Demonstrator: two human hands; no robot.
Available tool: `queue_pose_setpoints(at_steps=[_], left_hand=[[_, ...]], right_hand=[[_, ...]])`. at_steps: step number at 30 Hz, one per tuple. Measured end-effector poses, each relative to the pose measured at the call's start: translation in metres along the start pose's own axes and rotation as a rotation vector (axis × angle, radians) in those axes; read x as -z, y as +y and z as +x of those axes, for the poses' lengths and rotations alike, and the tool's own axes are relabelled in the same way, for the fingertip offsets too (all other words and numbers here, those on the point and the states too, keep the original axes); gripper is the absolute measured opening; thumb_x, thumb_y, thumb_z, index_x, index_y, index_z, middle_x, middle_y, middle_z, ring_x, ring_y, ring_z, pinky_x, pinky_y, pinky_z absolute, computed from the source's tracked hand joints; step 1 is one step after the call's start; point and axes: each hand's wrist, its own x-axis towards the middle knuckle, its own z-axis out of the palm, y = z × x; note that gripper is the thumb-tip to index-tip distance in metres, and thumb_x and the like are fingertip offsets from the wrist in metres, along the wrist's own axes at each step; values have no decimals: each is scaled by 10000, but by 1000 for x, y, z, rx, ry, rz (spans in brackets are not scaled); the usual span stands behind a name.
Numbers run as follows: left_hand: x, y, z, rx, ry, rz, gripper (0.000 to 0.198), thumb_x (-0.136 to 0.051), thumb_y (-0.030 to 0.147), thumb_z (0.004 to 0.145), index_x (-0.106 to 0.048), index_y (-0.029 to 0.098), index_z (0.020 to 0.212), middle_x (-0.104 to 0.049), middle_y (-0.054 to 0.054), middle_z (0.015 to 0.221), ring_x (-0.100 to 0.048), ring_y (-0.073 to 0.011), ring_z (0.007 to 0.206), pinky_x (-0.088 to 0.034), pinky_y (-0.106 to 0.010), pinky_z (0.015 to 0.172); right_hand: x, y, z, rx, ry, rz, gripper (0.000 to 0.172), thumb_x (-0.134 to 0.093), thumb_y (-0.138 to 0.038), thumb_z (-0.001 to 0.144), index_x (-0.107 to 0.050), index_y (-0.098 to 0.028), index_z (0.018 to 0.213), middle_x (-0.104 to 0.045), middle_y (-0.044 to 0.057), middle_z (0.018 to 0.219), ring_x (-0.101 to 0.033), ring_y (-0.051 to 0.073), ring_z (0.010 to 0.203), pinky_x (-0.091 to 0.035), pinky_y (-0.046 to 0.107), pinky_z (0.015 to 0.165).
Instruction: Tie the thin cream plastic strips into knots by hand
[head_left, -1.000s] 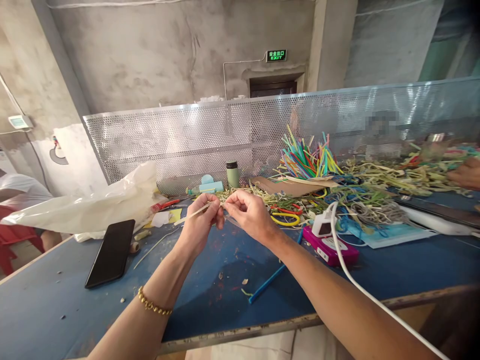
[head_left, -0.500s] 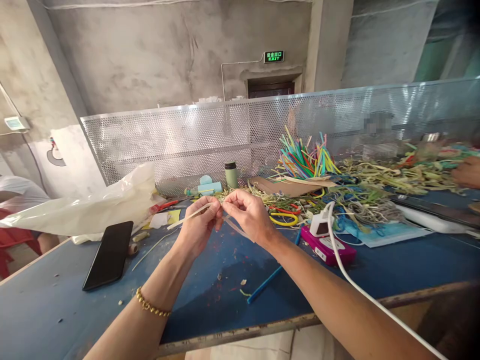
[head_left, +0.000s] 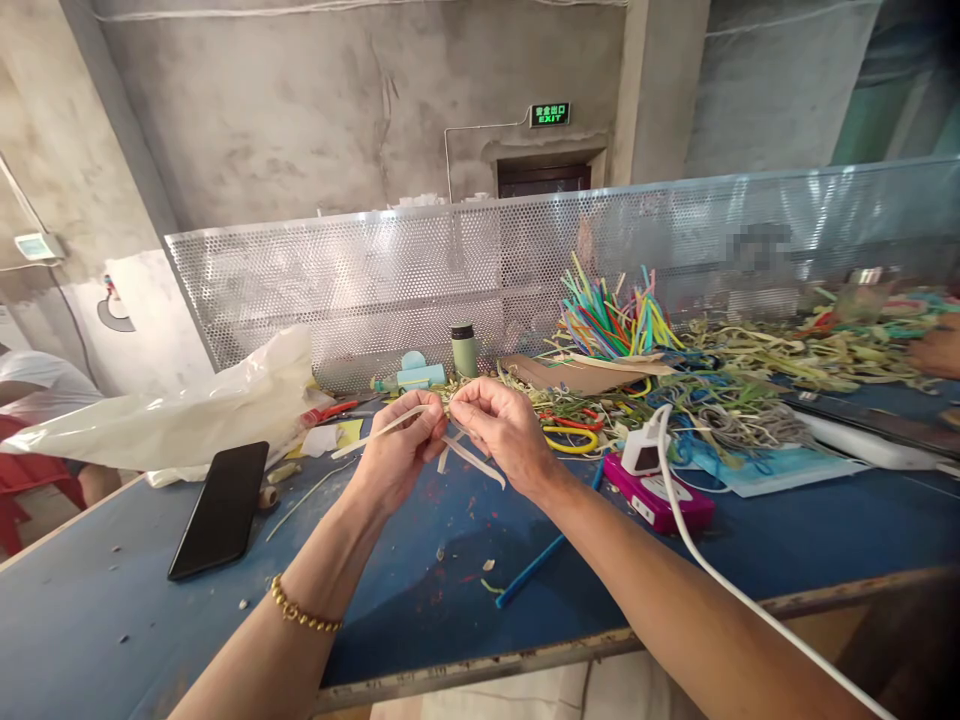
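My left hand [head_left: 400,457] and my right hand [head_left: 501,428] meet above the blue table [head_left: 90,610], fingertips pinched together. Both grip a thin pale strip [head_left: 375,432]. One end sticks out to the left past my left hand; other ends hang down to the right below my right hand. A gold bracelet circles my left wrist.
A black phone [head_left: 220,507] lies at the left beside a white plastic bag [head_left: 187,415]. A pink device [head_left: 660,495] with a white charger and cable sits at the right. Coloured strips [head_left: 611,320] and tangled cords pile against the perforated metal screen [head_left: 337,280]. Another person's hand [head_left: 937,350] shows far right.
The strip's free ends have swung down and out to the right below my right hand. Both hands stay pinched together in nearly the same spot.
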Motion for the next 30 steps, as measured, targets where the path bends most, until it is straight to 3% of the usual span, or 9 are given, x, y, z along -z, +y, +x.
queue_pose_setpoints(at_steps=[7, 11, 15, 25, 30], left_hand=[[-1, 2, -1, 49, -11, -22, 145, -696, 194, 777, -565, 131, 771, -574, -6, 654, -529, -87, 509, -402, -216, 516], [-1, 2, 0, 40, 2, -9, 165, -693, 215, 784, -547, 140, 770, -549, 13, 624, -473, -61, 452, -356, -195, 466], [-1, 2, -1, 11, 21, 18, 205, -696, 260, 797, -531, 147, 750, -484, 41, 569, -379, -35, 408, -285, -176, 420], [-4, -5, 0, -39, 40, 12, 231, -706, 290, 793, -518, 158, 770, -438, 66, 542, -360, -39, 404, -244, -167, 391], [3, 0, 0, 0, -28, -7, 206, -675, 304, 826, -538, 151, 808, -508, 53, 567, -396, -37, 377, -287, -183, 399]], right_hand=[[-3, -4, -1, 3, 12, -1, 167, -633, -306, 843, -577, -164, 775, -590, -19, 602, -434, 66, 468, -334, 224, 456], [-6, -3, -2, 4, 22, 26, 156, -634, -298, 838, -579, -163, 782, -626, 1, 651, -513, 86, 526, -384, 230, 495], [-8, 1, -2, 17, 36, 34, 182, -652, -316, 827, -574, -163, 766, -553, -30, 605, -459, 75, 509, -355, 223, 474], [-12, 9, -1, 10, 49, 93, 214, -666, -350, 818, -577, -166, 756, -491, -58, 537, -380, 59, 447, -296, 217, 425], [-13, 5, -2, -120, 14, 235, 224, -691, -364, 794, -578, -174, 757, -453, -71, 506, -288, 48, 402, -212, 225, 381]])
